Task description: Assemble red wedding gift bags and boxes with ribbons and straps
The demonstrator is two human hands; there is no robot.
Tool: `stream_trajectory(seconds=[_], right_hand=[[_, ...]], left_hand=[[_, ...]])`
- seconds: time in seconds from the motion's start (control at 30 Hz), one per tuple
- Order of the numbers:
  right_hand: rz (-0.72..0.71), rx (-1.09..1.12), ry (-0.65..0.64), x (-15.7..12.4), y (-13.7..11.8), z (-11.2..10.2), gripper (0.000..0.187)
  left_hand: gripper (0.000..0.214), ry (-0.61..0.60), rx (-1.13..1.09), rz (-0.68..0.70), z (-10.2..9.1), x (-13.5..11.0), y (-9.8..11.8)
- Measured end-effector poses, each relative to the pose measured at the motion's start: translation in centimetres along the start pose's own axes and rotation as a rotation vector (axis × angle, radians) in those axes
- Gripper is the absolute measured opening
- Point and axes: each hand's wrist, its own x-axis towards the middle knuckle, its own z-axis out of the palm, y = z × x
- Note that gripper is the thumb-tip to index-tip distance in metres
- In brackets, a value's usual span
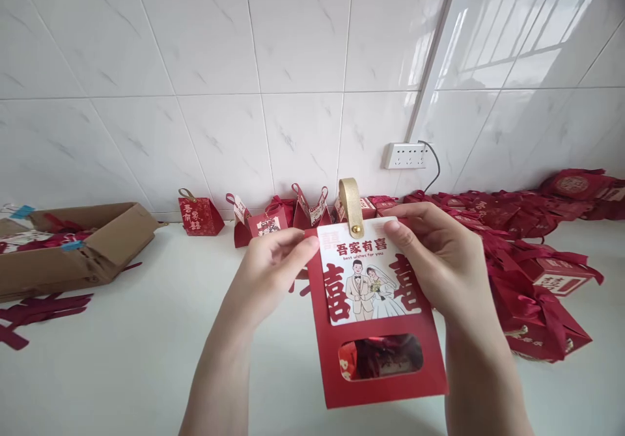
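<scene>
My left fingers and right fingers pinch the upper edges of the red gift box, right of centre. Judged complete: its strap seems studded down, with filling visible inside. Judged outstanding: loose red strips, lower left, seem unused.

left hand: bare, with thin fingers and a round thumb tip | right hand: bare too, with a short, round thumbnail | left forearm: bare, smooth, thin at the wrist, wider lower down | right forearm: bare, smooth, wider lower down as well
</scene>
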Motion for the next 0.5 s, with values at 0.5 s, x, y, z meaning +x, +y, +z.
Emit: stream_trajectory(seconds=[0.5], right_hand=[[0.052,0.314,-0.102,1.5,2.2,1.6,0.024]], left_hand=[[0.028,-0.147,-0.276,0.294,0.6,-0.4,-0.4]])
